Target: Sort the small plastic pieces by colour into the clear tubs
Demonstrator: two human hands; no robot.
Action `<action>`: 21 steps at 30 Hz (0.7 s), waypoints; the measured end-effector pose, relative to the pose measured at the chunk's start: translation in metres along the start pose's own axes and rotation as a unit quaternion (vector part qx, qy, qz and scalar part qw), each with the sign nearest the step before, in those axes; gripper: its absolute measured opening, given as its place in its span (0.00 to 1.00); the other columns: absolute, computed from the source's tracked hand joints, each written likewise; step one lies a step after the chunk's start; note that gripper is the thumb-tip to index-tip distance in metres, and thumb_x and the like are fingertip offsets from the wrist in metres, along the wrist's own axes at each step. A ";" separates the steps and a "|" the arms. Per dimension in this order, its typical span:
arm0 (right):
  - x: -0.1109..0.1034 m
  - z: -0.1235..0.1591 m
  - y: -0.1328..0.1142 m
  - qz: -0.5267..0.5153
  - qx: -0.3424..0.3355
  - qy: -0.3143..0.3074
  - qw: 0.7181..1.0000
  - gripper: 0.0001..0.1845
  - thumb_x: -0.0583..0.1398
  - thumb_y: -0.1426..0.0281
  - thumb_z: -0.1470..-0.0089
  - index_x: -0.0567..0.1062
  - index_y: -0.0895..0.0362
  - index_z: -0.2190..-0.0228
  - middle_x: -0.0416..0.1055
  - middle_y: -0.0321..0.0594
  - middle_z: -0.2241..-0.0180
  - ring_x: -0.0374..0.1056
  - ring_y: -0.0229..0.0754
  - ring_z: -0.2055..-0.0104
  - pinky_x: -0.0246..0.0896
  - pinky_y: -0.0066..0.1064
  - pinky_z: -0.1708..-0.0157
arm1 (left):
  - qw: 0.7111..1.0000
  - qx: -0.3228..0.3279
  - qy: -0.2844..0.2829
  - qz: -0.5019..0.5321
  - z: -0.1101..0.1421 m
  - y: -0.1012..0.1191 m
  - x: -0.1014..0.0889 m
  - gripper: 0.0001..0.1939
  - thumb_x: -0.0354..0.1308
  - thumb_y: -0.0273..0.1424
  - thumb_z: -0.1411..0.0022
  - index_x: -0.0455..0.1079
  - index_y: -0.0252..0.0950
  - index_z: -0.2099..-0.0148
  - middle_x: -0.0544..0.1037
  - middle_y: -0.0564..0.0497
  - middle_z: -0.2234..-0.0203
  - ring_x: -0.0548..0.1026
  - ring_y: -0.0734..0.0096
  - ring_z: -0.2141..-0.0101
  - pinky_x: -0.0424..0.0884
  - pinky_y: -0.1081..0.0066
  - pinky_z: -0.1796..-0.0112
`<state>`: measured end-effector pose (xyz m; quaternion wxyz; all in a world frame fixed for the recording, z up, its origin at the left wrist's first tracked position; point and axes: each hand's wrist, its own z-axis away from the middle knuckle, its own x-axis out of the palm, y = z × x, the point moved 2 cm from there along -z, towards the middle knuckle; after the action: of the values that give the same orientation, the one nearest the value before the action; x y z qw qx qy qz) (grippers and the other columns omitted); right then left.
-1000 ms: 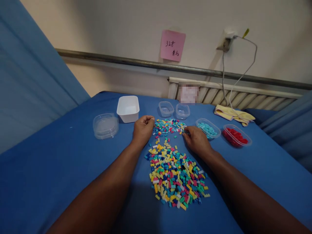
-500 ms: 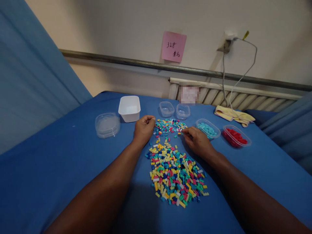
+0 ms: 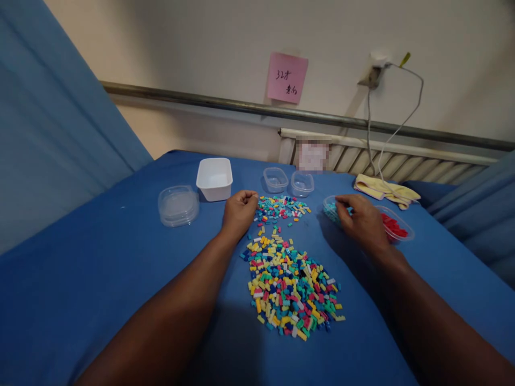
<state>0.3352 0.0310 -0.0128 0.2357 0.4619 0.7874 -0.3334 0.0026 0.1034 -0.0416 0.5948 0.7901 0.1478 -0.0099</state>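
A large heap of small coloured bricks [image 3: 292, 289] lies on the blue cloth, with a smaller scatter [image 3: 281, 208] beyond it. My left hand [image 3: 239, 213] rests in a loose fist at the left edge of the small scatter. My right hand [image 3: 362, 221] hovers over the clear tub of light-blue bricks [image 3: 330, 206], fingertips pinched together; what they hold is too small to make out. It hides most of that tub. A clear tub of red bricks [image 3: 396, 228] sits just to the right.
A white square tub [image 3: 214, 178], a stack of clear lids [image 3: 178, 205] and two small clear tubs [image 3: 275, 179] [image 3: 302, 183] stand at the back. A yellow cloth [image 3: 380, 188] and a white cable [image 3: 396, 128] lie at the back right, near a radiator.
My right hand has moved right from the small scatter of bricks to above the light-blue tub. My left hand has stayed put.
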 end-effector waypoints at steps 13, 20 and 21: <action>0.091 -0.030 -0.067 -0.017 0.018 -0.257 0.966 0.12 0.64 0.69 0.37 0.84 0.53 0.53 0.85 0.44 0.55 0.80 0.52 0.54 0.69 0.36 0.54 | 1.000 0.000 0.001 0.009 0.001 -0.008 0.001 0.12 0.62 0.39 0.37 0.79 0.36 0.60 0.79 0.52 0.74 0.74 0.69 0.73 0.67 0.71 0.69; 0.082 -0.028 -0.070 0.015 0.020 -0.320 0.947 0.13 0.62 0.68 0.35 0.84 0.50 0.52 0.84 0.40 0.50 0.78 0.49 0.49 0.67 0.33 0.52 | 1.000 -0.010 0.000 0.002 0.002 -0.006 0.002 0.12 0.61 0.38 0.38 0.79 0.36 0.60 0.79 0.53 0.74 0.74 0.68 0.73 0.67 0.70 0.71; 0.081 -0.029 -0.072 0.018 0.016 -0.323 0.946 0.14 0.62 0.69 0.35 0.84 0.50 0.51 0.83 0.40 0.49 0.78 0.49 0.48 0.66 0.33 0.51 | 1.000 -0.009 -0.001 0.000 0.002 -0.005 0.002 0.12 0.61 0.38 0.38 0.79 0.36 0.60 0.79 0.53 0.74 0.75 0.68 0.73 0.67 0.70 0.70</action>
<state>0.2321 0.0732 -0.0265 0.4762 0.3472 0.6553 -0.4726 0.0033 0.1034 -0.0475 0.6020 0.7847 0.1472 -0.0087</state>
